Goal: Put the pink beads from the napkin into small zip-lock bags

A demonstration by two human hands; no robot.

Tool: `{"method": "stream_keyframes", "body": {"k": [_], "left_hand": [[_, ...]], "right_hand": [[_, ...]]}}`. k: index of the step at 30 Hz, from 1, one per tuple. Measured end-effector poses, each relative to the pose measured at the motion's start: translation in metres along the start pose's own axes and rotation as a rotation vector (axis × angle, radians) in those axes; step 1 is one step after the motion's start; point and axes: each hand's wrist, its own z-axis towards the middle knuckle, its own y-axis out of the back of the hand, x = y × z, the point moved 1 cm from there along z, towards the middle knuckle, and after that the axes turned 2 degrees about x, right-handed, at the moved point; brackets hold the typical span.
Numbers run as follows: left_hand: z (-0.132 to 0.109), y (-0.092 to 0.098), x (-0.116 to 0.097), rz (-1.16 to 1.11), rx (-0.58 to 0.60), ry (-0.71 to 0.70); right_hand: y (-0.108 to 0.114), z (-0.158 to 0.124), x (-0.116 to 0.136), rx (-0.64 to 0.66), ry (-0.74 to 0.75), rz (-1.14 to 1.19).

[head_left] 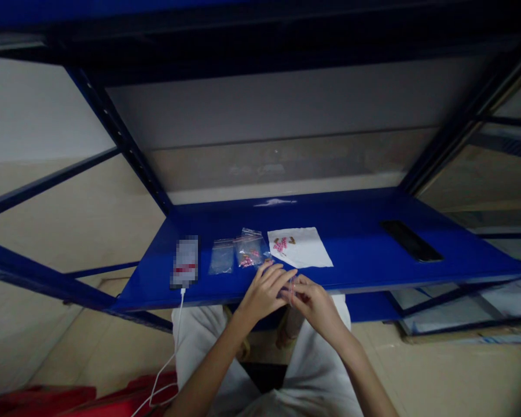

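My left hand and my right hand meet just above the front edge of a blue metal shelf. Between them runs a thin pink strand, pinched by my right fingers; my left fingertips lie against it or very near it. Behind my hands are a clear plastic bag with pink and brown pieces and an emptier clear bag. To their right, a white paper sheet carries pink and brown pieces. A phone with a blurred screen lies left of the bags.
A white charging cable drops from the phone over the shelf edge. A black slab-like phone lies at the right. Blue steel uprights and braces frame the shelf. White trousers lie below my hands, with red material at the lower left.
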Motion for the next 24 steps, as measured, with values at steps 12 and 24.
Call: {"method": "stream_keyframes", "body": {"k": [12, 24], "left_hand": [[0.008, 0.000, 0.022, 0.104, -0.085, 0.074], [0.013, -0.011, 0.044, 0.069, -0.235, 0.314]], "right_hand": [[0.014, 0.029, -0.023, -0.153, 0.003, 0.120], [0.001, 0.084, -0.078, -0.423, -0.065, -0.297]]}}
